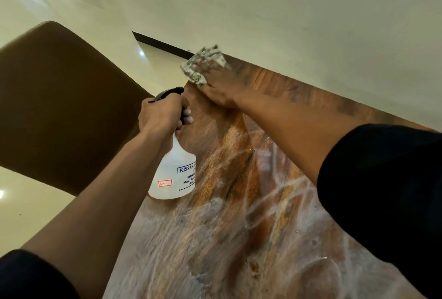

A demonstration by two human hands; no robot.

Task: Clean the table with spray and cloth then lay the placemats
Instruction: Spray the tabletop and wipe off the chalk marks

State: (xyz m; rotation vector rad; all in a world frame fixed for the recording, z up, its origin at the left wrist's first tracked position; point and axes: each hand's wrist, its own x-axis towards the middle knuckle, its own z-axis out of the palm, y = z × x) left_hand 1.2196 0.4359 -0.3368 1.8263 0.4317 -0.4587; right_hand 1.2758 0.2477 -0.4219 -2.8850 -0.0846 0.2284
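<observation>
Wiping the wet wooden table out to its far corner, spray bottle kept ready.

Nearest me, the wooden table point(215, 239) is streaked with pale wet smears across its grain, so I'd judge the cleaning only partway done, and no placemats are in sight. The left hand point(162, 113) is clenched around the neck of the white spray bottle point(173, 169), holding it by the table's left edge. Further out, the right hand point(215, 86) presses flat on a mottled grey cloth point(203, 65) at the far corner, fingers spread over it rather than gripping. To do this well, overlapping strokes should carry the smears off the edge instead of pushing them round. Beyond stand a brown chair back point(62, 107), glossy pale floor point(28, 217) and a plain cream wall point(311, 23).
</observation>
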